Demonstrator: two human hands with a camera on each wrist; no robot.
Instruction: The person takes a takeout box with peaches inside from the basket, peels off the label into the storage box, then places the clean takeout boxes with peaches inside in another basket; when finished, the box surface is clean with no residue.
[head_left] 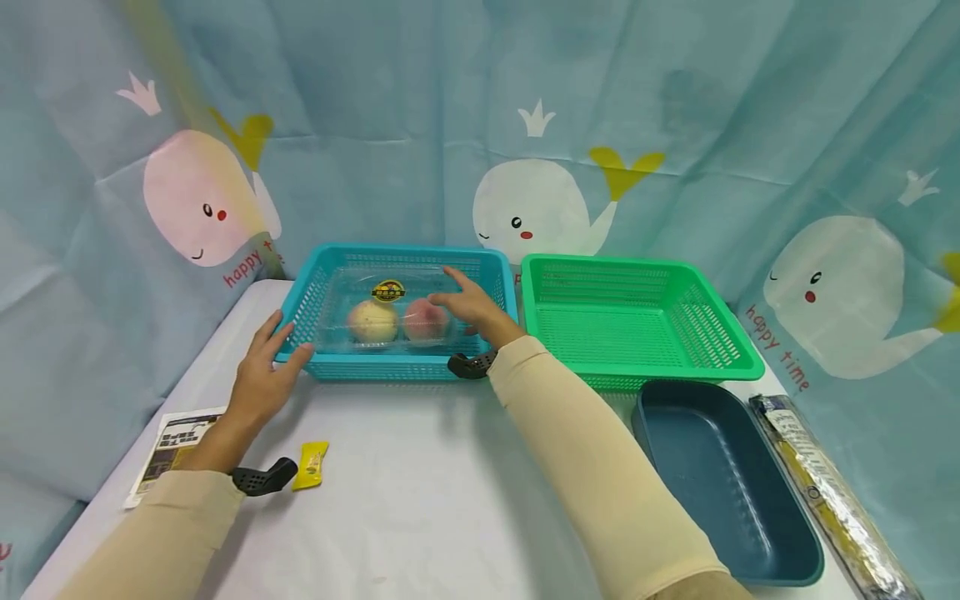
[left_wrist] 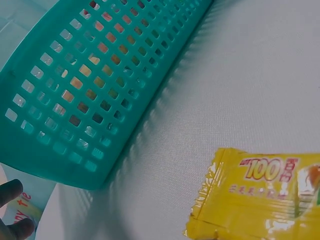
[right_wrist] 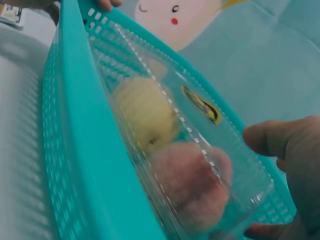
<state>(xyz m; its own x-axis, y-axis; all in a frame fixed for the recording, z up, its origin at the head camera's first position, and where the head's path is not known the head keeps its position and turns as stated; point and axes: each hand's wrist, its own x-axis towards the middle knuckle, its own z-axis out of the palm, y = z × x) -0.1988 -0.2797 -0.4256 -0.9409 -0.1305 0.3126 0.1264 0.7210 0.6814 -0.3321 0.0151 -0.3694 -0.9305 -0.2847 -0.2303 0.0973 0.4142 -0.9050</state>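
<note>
Clear box with two peaches, inside the blue basket. Hands apart: left hand, fingers spread, at the basket's left rim; right hand, fingers extended, inside its right end, contact with the box indeterminable.

Both hands outstretched, fingers parted, arms extended forward.
</note>
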